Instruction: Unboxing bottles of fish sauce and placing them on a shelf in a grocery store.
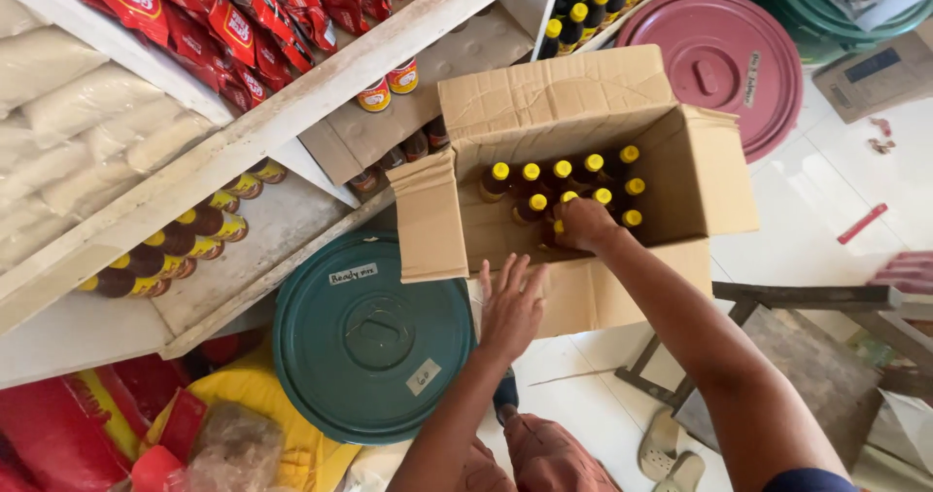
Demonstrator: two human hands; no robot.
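Standing upright in an open cardboard box, a cluster of dark bottles with yellow caps is seen from above. The right hand is reached into the box and clenched around one bottle at the near edge of the cluster; that bottle is mostly hidden beneath the fingers. The left hand is spread open, holding nothing, just outside the box's near wall, though contact with the cardboard cannot be told. Bare room is left inside the box to the right of the bottles. A green round lid lies just left of the box, and a maroon lid behind it. White shelves at left carry more bottles, partly cut off by the shelf edge.
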